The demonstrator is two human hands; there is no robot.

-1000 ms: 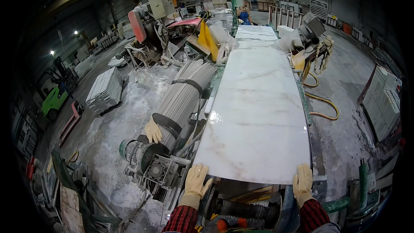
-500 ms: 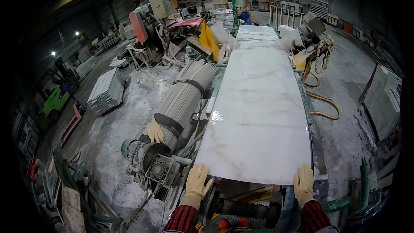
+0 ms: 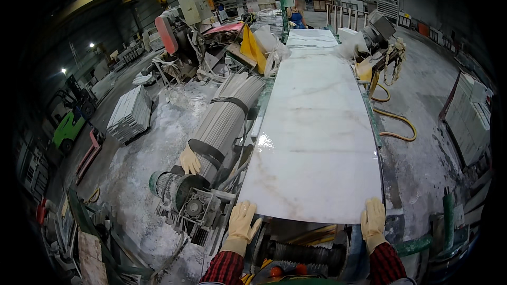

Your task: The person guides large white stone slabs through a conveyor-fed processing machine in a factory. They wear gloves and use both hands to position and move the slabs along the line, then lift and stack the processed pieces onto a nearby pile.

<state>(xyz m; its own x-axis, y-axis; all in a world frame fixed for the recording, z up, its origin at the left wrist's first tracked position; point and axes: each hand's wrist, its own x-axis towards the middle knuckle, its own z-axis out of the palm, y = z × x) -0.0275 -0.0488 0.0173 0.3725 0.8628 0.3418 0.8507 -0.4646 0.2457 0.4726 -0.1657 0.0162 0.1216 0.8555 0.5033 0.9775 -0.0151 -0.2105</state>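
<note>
A long white stone slab (image 3: 317, 163) with faint brown veins lies flat on a machine bed and stretches away from me, its surface wet and shiny. My left hand (image 3: 242, 222), in a cream rubber glove, rests at the slab's near left corner. Its fingers are straight and the thumb is spread. At the near right corner, my right hand (image 3: 373, 220) wears a matching glove, with fingers extended along the edge. Below the slab's near edge, a dark ribbed roller or bellows (image 3: 306, 254) shows between my forearms.
Left of the slab are a bundle of long grey strips (image 3: 224, 119), an empty glove (image 3: 189, 159) and a motor (image 3: 171, 187). Stacked slabs (image 3: 129, 113) and a green forklift (image 3: 68, 126) stand farther left. A yellow hose (image 3: 398, 126) curls at right. Another person (image 3: 297, 16) stands at the far end.
Both hands keep their places at the slab's corners, the right one barely shifted. My view has tilted slightly. The person at the far end has changed posture a little.
</note>
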